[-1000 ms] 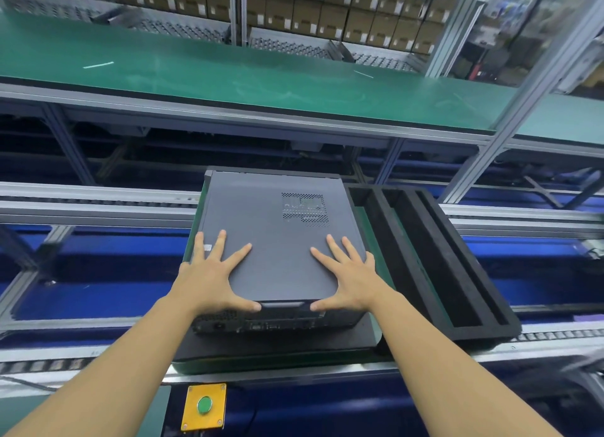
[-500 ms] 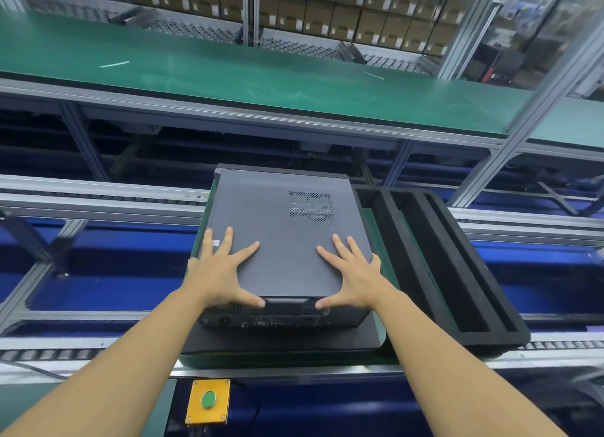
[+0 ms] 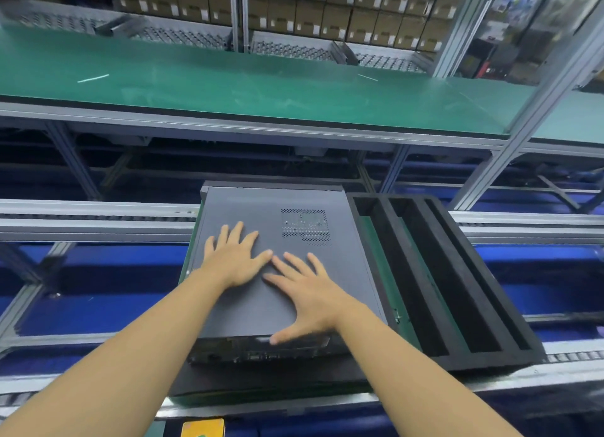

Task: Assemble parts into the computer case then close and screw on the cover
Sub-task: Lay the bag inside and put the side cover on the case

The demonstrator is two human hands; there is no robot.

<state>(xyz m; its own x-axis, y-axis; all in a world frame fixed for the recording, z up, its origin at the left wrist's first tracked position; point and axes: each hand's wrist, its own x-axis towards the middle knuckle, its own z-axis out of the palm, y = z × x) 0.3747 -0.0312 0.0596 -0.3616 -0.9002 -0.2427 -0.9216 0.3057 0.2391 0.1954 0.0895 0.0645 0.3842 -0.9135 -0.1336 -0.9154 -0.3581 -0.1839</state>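
Note:
A dark grey computer case (image 3: 248, 309) lies flat on a pallet on the conveyor, its cover on top with a perforated vent (image 3: 305, 226) near the far right. My left hand (image 3: 233, 257) lies flat on the cover's middle, fingers spread. My right hand (image 3: 309, 297) lies flat beside it, fingers spread, its thumb at the cover's near edge. The index fingertips of both hands nearly touch. The case's rear ports face me below the cover's near edge.
A black foam tray (image 3: 457, 289) with three long slots sits right of the case on the same green pallet. A green workbench (image 3: 261, 86) runs behind, with stacked boxes beyond. Metal conveyor rails (image 3: 98, 221) extend left and right. A yellow button box (image 3: 202, 428) sits at the bottom edge.
Both hands have slid from the cover's near corners toward its middle and further away from me. The camera has moved closer to the case.

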